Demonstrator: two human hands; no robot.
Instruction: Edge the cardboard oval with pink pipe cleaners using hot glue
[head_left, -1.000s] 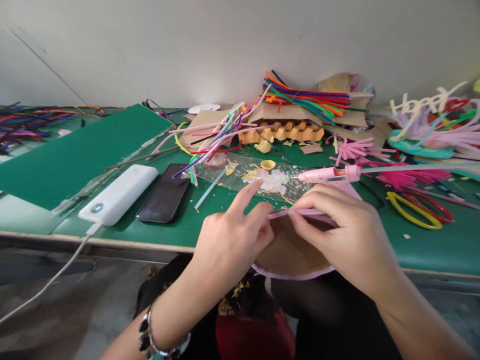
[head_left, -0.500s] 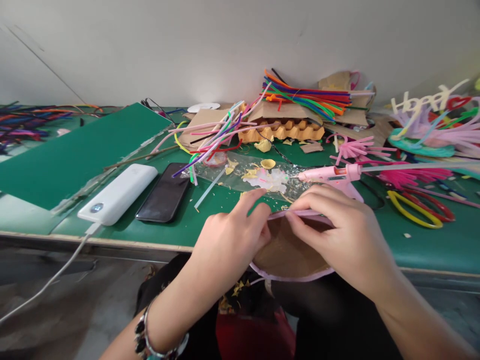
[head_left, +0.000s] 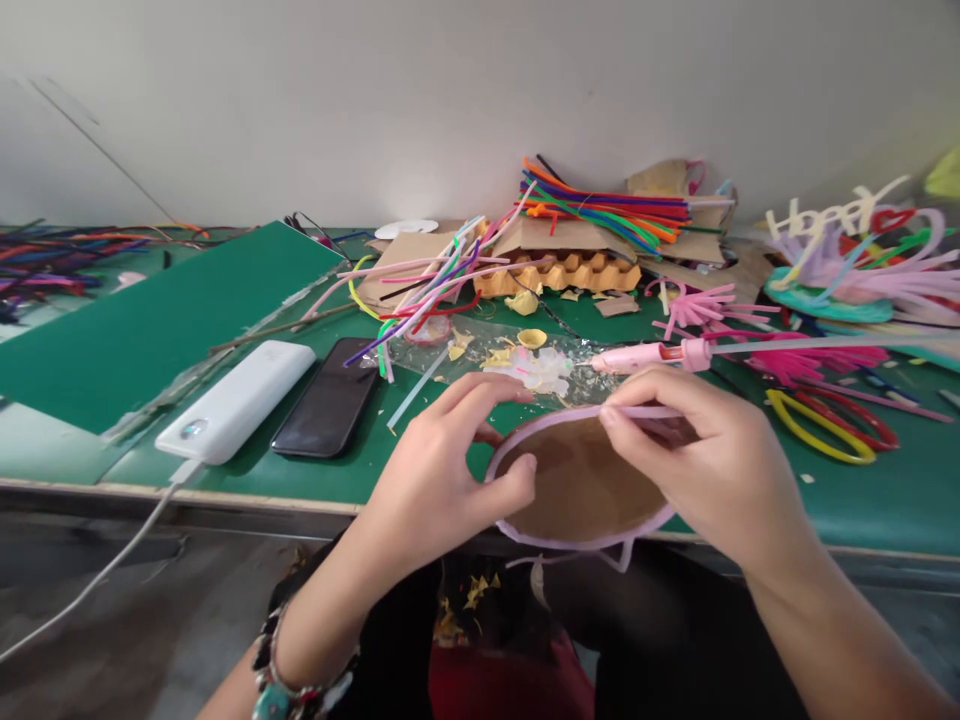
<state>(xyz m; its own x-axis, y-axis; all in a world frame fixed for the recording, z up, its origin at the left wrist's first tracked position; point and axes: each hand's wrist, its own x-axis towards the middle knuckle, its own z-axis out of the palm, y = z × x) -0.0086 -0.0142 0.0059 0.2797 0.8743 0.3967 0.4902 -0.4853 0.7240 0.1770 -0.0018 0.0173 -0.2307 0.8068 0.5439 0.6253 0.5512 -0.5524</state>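
Note:
A round piece of brown cardboard (head_left: 592, 480) is tilted over my lap at the table's front edge. A lilac pipe cleaner (head_left: 540, 540) runs along its rim, with a loose end dangling below. At the upper right of the rim, my right hand (head_left: 690, 440) pinches the pipe cleaner against the cardboard between thumb and fingers. My left hand (head_left: 442, 460) is at the disc's left side, thumb and fingers spread around the rim. Behind my right hand lies a pink glue gun (head_left: 652, 356) with a long clear glue stick in it.
Left on the green table are a white power bank (head_left: 240, 400) with a cable and a black phone (head_left: 326, 398). Pipe cleaners (head_left: 600, 205) lie on an egg carton (head_left: 562, 275) at the back. Yellow-and-red-handled scissors (head_left: 817, 428) and a "Happy" decoration (head_left: 840, 270) are at right.
My left hand has opened and shifted left, off the upper rim, exposing more of the cardboard. My right hand keeps its pinch. The loose lilac end below has swung into view.

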